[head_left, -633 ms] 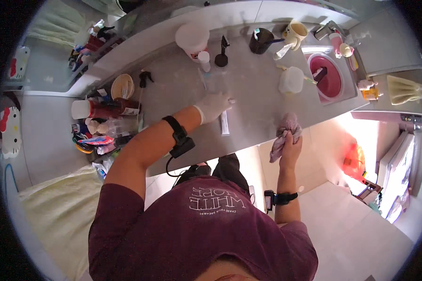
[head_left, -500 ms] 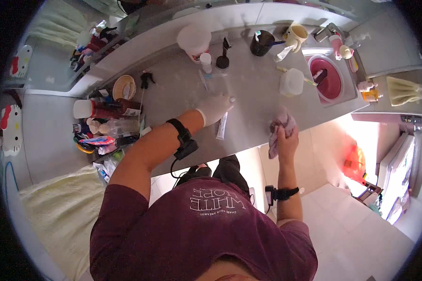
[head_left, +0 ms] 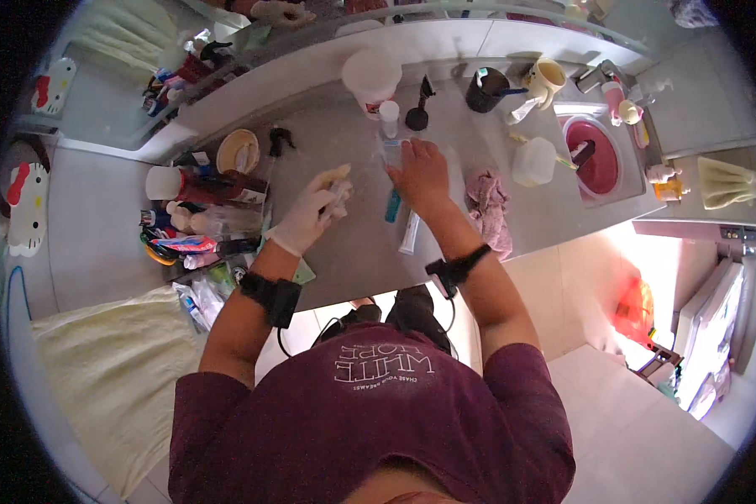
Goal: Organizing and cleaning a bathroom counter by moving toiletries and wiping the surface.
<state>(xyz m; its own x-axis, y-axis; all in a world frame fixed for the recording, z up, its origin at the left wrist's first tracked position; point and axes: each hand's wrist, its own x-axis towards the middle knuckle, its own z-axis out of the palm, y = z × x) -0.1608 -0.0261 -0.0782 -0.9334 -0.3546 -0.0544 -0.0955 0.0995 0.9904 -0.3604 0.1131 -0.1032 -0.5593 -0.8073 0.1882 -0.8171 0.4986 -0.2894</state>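
Observation:
My left hand (head_left: pixel 309 217), in a whitish glove, is raised over the grey counter (head_left: pixel 344 260), its fingers closed on a small whitish crumpled thing (head_left: pixel 338 202) I cannot make out further. My bare right hand (head_left: pixel 424 178) is down at the middle of the counter. Its thumb and fingers close round a slim blue and clear plastic item (head_left: pixel 392 204), partly hidden by the hand. Beneath my right wrist lies a white tube (head_left: pixel 409 233). A crumpled mauve cloth (head_left: pixel 489 206) rests to the right of my right forearm, hanging near the front edge.
Along the back stand a white tub (head_left: pixel 371 76), a small white bottle (head_left: pixel 389 118), a black stand (head_left: pixel 417 116), a dark cup (head_left: pixel 485 92) and a yellow mug (head_left: pixel 546 77). A translucent container (head_left: pixel 533 162) is beside a sink with a red basin (head_left: pixel 601 176). Bottles (head_left: pixel 202 189) crowd the left.
My right hand has let go of the cloth on the counter and moved left to the blue and clear item. My gloved left hand has drawn back leftward, away from the tube.

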